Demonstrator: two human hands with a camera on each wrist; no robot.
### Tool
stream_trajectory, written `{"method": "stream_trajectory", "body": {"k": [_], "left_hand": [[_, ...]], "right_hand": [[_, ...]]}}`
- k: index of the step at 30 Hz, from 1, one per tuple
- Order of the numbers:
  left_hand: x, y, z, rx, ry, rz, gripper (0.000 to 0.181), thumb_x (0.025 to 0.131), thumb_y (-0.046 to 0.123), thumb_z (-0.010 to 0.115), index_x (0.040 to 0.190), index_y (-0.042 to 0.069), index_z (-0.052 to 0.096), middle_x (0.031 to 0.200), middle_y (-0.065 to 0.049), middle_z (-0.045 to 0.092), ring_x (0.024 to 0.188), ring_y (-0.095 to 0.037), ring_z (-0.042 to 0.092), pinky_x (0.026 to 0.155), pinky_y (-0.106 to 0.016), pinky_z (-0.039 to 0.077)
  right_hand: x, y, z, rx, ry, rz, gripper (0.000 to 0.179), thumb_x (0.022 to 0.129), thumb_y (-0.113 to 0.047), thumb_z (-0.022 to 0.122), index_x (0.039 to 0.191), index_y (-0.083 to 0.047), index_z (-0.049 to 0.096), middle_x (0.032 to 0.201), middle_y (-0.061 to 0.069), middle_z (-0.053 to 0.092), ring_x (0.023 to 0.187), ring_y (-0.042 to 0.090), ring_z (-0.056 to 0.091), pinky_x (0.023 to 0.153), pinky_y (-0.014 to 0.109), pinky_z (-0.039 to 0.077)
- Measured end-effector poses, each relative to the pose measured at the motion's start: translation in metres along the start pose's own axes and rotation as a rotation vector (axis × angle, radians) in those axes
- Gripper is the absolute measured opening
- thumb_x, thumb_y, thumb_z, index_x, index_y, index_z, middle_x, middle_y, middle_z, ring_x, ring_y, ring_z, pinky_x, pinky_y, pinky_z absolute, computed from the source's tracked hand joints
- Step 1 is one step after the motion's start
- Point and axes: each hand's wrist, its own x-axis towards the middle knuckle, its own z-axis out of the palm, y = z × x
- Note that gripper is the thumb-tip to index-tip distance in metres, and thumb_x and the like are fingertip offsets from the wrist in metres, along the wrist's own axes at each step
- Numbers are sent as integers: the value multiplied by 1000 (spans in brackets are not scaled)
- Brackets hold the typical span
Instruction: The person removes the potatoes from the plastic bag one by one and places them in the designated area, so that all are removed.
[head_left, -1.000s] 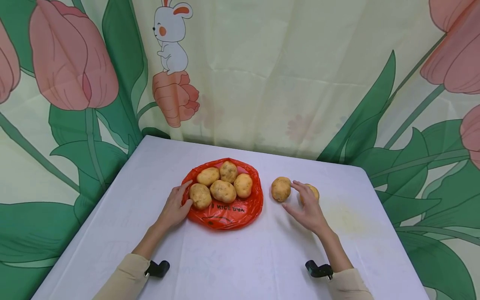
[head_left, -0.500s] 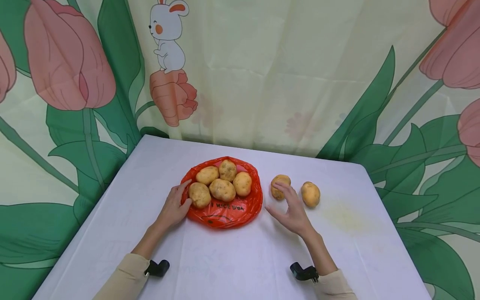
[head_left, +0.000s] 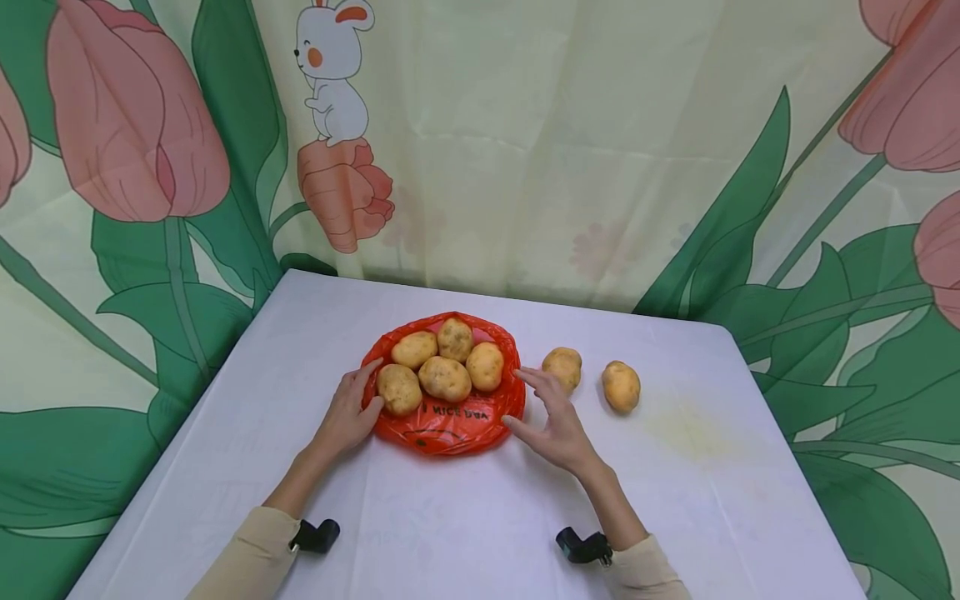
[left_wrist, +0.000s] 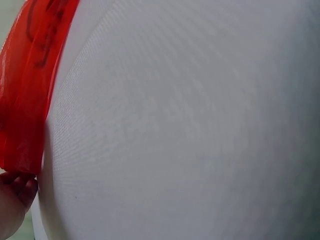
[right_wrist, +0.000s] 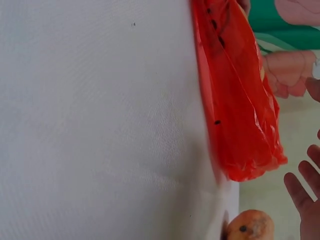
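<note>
A red plastic bag with dark print lies wide on the table, its rim rolled round. Several potatoes rest on it. At the bag's left rim, my left hand grips the edge; the left wrist view has its curled fingers against the plastic. My right hand is at the bag's right rim, thumb and fingers spread and holding nothing. In the right wrist view its fingers stand apart from the red plastic. Just behind the right hand sits a loose potato, partly covered by it.
Another loose potato lies farther right on the white-covered table. A faint yellowish stain marks the cloth beside it. Behind the table's back edge hangs a printed curtain.
My right hand has moved left, from beside the two loose potatoes to the bag's right rim, with nothing in it. The left hand and the potatoes have stayed in place.
</note>
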Motion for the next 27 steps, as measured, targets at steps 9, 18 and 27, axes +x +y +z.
{"method": "stream_trajectory", "body": {"k": [9, 18, 27], "left_hand": [[1, 1, 0, 2, -2, -11, 65, 96, 10, 52, 158, 11, 34, 145, -29, 39, 134, -44, 41, 111, -66, 35], [0, 0, 0, 6, 0, 4, 64, 96, 10, 51, 158, 9, 35, 145, -31, 39, 133, -45, 42, 111, -66, 34], [1, -1, 0, 14, -7, -8, 64, 96, 12, 51, 158, 11, 34, 145, -29, 39, 134, -44, 41, 112, -65, 33]], "right_hand": [[3, -9, 13, 19, -17, -7, 69, 85, -22, 83, 145, -7, 54, 147, 7, 51, 139, 27, 45, 110, 59, 41], [9, -14, 25, 42, -27, -24, 70, 86, -24, 82, 146, -6, 52, 146, 6, 53, 137, 26, 46, 112, 58, 39], [14, -18, 32, 76, -52, -19, 71, 87, -25, 81, 148, -5, 50, 147, 7, 50, 136, 28, 48, 113, 55, 40]]}}
